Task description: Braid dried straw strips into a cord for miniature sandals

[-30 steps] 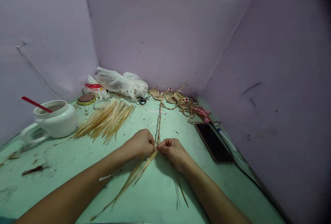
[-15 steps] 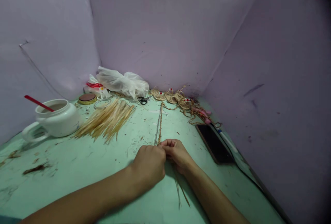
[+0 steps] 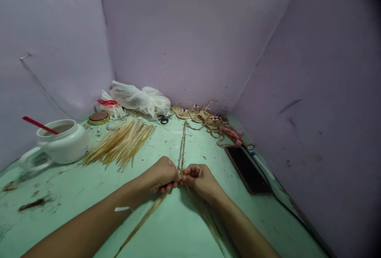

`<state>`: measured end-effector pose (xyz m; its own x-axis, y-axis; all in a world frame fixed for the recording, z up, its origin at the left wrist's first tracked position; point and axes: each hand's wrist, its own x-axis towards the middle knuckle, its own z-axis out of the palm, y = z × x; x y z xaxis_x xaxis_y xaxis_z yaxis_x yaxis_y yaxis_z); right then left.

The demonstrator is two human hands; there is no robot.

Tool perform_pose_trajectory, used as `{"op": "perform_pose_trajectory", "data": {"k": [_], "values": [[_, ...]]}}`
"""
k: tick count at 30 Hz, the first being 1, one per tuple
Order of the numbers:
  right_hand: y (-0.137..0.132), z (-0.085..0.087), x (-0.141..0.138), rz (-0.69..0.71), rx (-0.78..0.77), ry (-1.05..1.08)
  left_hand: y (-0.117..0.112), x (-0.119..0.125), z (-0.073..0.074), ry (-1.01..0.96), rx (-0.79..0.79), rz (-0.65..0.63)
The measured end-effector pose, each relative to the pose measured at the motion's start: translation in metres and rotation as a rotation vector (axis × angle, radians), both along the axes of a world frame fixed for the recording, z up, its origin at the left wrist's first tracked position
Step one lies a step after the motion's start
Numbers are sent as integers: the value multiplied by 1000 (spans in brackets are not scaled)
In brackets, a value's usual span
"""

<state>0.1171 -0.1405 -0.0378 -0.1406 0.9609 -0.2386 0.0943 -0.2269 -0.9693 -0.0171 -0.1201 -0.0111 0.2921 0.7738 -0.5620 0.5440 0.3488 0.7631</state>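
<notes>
A thin tan braided cord [image 3: 183,143] runs from the back of the green table toward me and ends between my hands. My left hand [image 3: 166,174] is closed on the fibre strands at the cord's near end, and a loose pale strand [image 3: 143,220] trails from it toward the lower left. My right hand [image 3: 200,178] pinches the strands on the other side, thumb against forefinger. More loose strands [image 3: 205,214] hang below it, to the lower right. The two hands nearly touch at the cord's end.
At left stand a white mug [image 3: 64,143] with a red stick and a bundle of straw-like fibre [image 3: 119,143]. Behind lie a plastic bag [image 3: 139,99], scissors [image 3: 163,119] and woven discs [image 3: 195,114]. A phone [image 3: 248,170] and cable [image 3: 285,204] lie at right.
My left hand has turned and shifted left, away from my right hand. Loose strands now spread to both sides below the hands. The view has tilted slightly up.
</notes>
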Motion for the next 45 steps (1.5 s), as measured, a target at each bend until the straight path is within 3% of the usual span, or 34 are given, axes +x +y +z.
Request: {"op": "perform_pose_trajectory", "data": {"k": [5,10,16,23,27,32,33,35,37,39,42,45], "values": [[-6,2,7,12,204,-546,2,1,-14,99,126,-3],[-15,18,6,-1,206,-730,-1,4,-24,84,214,-1],[-23,20,0,2,192,-709,-2,6,-34,63,231,18],[-28,19,-3,128,314,-810,-8,6,-12,-120,121,32],[-31,19,2,240,368,-755,-8,4,-13,-174,166,28],[-34,31,24,471,98,-398,-8,2,-26,-199,229,9],[-30,37,30,437,41,-333,-9,2,-28,-192,255,-1],[-10,49,43,214,16,-249,-11,2,-28,-185,319,-22],[22,58,54,-2,-2,-226,-13,2,-26,-182,398,-41],[63,61,62,-118,24,-220,-12,2,-24,-149,463,-88],[132,51,64,-182,104,-294,-3,1,-28,-129,471,-195],[191,35,57,-250,184,-499,7,-2,-39,-171,388,-292]]}}
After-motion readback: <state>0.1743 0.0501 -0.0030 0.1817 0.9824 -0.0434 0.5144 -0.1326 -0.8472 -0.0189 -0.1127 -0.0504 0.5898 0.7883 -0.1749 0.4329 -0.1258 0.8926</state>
